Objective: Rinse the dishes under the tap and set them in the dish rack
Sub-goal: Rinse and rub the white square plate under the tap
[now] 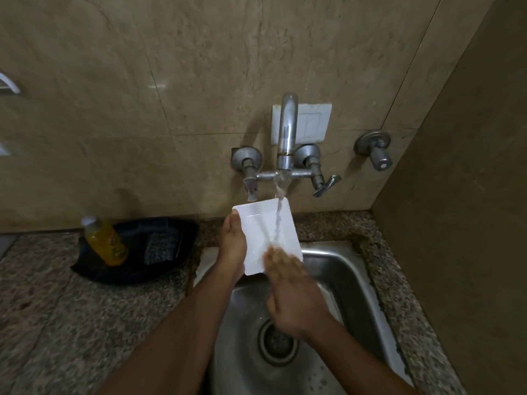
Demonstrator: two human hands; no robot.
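Observation:
A white rectangular plate point(258, 228) is held tilted over the steel sink point(353, 277), under the running tap point(286, 129). Water falls onto the plate's right half. My left hand point(233, 243) grips the plate's left edge, thumb on top near the far corner. My right hand point(291, 289) lies flat with fingers spread on the plate's near right corner, blurred by motion. No dish rack shows in the head view.
A black tray point(159, 269) on the granite counter point(57, 323) at the left holds a yellow soap bottle point(107, 242) and a dark scrub pad point(161, 248). Tap handles point(323, 185) and a wall valve point(376, 152) stick out above the sink. A side wall closes the right.

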